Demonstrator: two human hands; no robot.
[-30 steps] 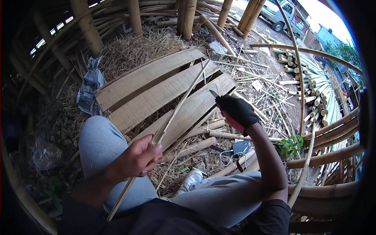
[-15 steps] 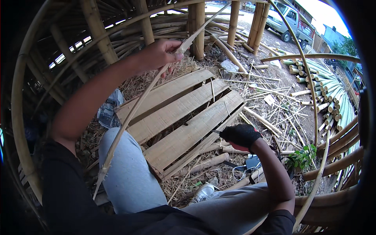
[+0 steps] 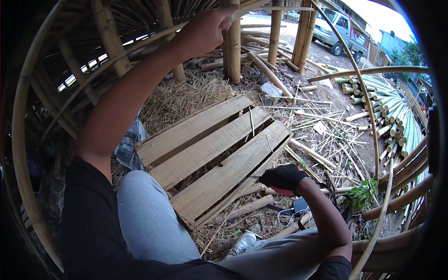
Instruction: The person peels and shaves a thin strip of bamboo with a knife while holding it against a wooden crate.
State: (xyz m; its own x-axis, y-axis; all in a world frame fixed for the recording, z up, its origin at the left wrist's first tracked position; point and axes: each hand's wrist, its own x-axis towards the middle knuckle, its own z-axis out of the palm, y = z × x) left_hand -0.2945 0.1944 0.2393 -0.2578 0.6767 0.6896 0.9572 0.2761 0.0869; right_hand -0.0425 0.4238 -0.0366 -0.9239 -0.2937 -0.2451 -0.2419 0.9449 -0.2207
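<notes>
My left hand [image 3: 212, 30] is stretched far forward at the top of the view, its fingers closed. A pale bamboo strip [image 3: 251, 6] shows just past the fingertips, mostly cut off by the upper edge. My right hand [image 3: 282, 179], in a black glove with some red on it, is closed around a knife. The short narrow blade [image 3: 254, 177] points left, over the right edge of a slatted wooden platform [image 3: 219, 163]. The knife's handle is hidden in the glove. My left knee [image 3: 144, 200] is against the platform's near left side.
Bamboo posts [image 3: 232, 51] and a curved pole [image 3: 23, 116] frame the space. Cut bamboo poles [image 3: 396, 109] are stacked at right. Loose slivers [image 3: 336, 135] and straw [image 3: 177, 95] litter the ground. A phone-like device [image 3: 300, 204] with a white cable lies near my right forearm.
My left hand has moved up and forward, carrying the long bamboo strip away from my lap; most of it is now out of view. My right hand has barely moved.
</notes>
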